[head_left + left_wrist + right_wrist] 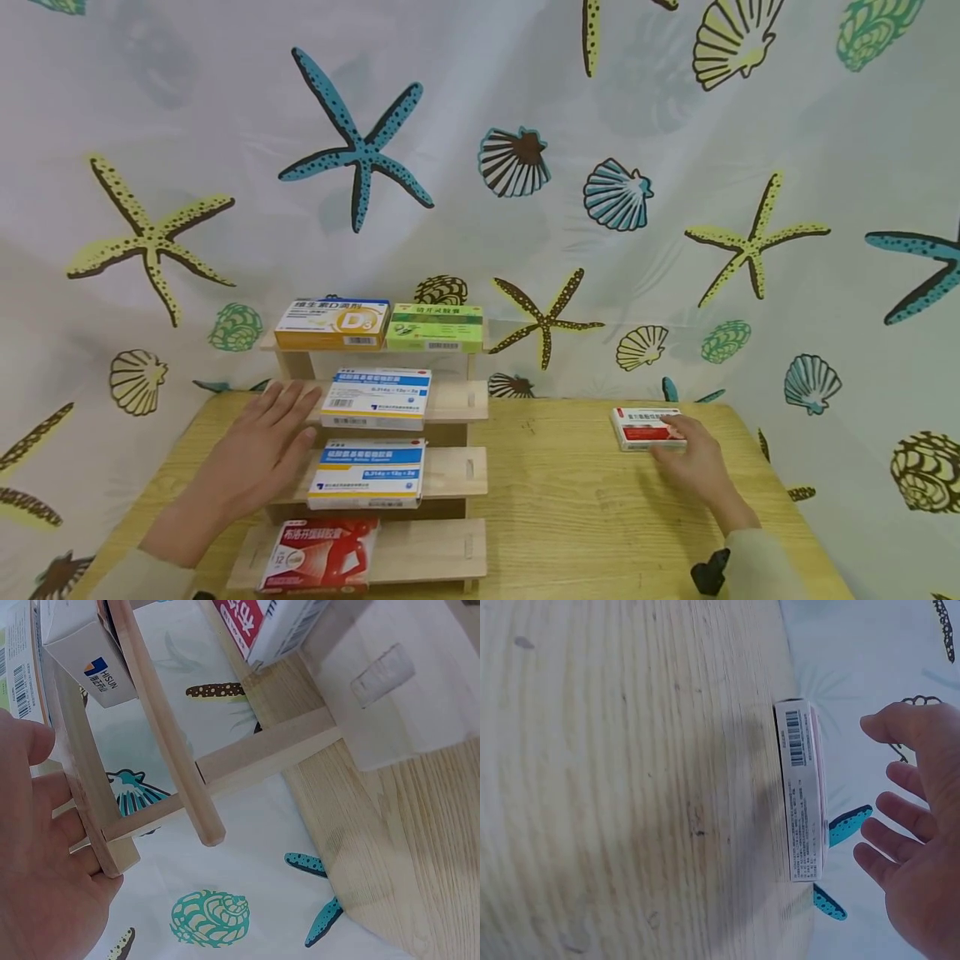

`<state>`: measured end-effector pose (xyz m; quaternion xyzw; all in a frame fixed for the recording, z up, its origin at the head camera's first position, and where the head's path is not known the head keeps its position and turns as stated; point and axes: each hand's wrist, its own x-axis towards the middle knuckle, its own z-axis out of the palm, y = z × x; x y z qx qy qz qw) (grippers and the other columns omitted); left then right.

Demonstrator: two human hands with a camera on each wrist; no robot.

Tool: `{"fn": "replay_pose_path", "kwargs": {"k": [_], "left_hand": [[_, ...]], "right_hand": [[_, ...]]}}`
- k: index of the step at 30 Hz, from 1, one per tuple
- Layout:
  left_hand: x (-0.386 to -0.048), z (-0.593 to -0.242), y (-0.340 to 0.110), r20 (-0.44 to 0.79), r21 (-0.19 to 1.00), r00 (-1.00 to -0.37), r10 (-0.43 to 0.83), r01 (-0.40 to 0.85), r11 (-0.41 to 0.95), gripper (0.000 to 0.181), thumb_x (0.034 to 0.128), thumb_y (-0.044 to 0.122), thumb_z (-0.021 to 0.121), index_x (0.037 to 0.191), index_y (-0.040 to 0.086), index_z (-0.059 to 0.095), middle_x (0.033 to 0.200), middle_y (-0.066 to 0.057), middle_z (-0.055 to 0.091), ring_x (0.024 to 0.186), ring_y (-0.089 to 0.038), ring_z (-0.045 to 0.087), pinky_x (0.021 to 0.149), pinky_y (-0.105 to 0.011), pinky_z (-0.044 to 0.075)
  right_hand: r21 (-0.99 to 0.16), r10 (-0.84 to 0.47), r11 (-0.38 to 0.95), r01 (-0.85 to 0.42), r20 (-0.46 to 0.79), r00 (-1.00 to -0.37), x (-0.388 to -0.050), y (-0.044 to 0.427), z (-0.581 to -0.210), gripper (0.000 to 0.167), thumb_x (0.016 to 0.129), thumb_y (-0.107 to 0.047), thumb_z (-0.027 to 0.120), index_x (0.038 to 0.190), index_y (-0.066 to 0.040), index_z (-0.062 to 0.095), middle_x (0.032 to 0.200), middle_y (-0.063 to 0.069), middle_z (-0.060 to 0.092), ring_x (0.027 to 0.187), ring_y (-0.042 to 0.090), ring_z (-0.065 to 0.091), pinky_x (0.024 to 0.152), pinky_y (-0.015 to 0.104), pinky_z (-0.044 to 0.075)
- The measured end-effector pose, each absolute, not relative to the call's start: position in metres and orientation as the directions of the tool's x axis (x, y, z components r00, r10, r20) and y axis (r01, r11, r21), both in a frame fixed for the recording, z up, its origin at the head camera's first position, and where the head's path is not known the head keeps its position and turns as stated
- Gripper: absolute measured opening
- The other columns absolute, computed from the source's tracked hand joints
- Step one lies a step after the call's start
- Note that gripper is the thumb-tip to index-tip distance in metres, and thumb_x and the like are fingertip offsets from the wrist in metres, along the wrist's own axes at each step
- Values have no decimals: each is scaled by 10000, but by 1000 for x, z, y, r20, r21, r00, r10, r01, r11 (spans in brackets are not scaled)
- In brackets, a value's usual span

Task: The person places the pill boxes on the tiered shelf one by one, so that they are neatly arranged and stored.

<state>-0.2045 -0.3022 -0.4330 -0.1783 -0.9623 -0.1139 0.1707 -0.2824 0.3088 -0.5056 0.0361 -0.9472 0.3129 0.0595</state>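
At the right of the table lies a small red-and-white medicine box [647, 428], its barcoded side visible in the right wrist view. My right hand [692, 467] is over the box's right end in the head view; in the right wrist view the hand [919, 817] has loosely bent fingers and a gap to the box. My left hand [255, 450] is at the left end of a stepped wooden rack [457, 471], fingers extended. In the left wrist view its fingers touch the rack's end. Beside it are two blue-and-white medicine boxes [377, 398], [367, 473].
On the rack's top tier sit an orange-and-white vitamin D box [332, 323] and a green box [436, 327]. A red box [320, 555] lies on the lowest tier. The wooden table [555, 500] meets a patterned cloth [450, 83] behind and at its sides.
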Motion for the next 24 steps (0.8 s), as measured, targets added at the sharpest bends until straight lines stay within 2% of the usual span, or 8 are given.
{"fn": "replay_pose_path", "kwargs": {"k": [3,6,14,24], "left_hand": [[-205,-433,-302,363,160,-881,303,379,911,578,1125,341,434,1603,16,422,1646,-302,385,1541,-547,304,1368,-433,39],[-205,-433,-301,347,164,-888,301,373,913,583,1127,349,425,1610,22,411,1656,-297,371,1547,-545,295,1366,-461,63],[-205,-432,-302,368,159,-876,312,390,907,568,1126,326,432,1597,9,430,1637,-309,396,1534,-552,310,1343,-301,-71],[-206,-431,-302,368,157,-874,317,395,905,563,1126,319,431,1593,4,435,1631,-316,399,1524,-559,321,1359,-351,-29]], "right_hand": [[-582,-35,805,-114,146,-989,-289,316,-507,596,977,-192,716,1482,60,525,1566,360,431,1421,593,430,1135,742,403],[-588,-30,803,-102,131,-991,-294,322,-506,601,985,-207,712,1485,60,514,1566,357,429,1411,586,440,1127,740,411],[-580,-52,807,-112,119,-991,-302,331,-500,593,1017,-227,655,1501,76,496,1572,380,401,1435,609,384,1140,760,377],[-556,-72,823,-116,102,-992,-315,338,-514,599,1032,-218,609,1505,121,467,1519,409,444,1388,605,446,1139,727,402]]}}
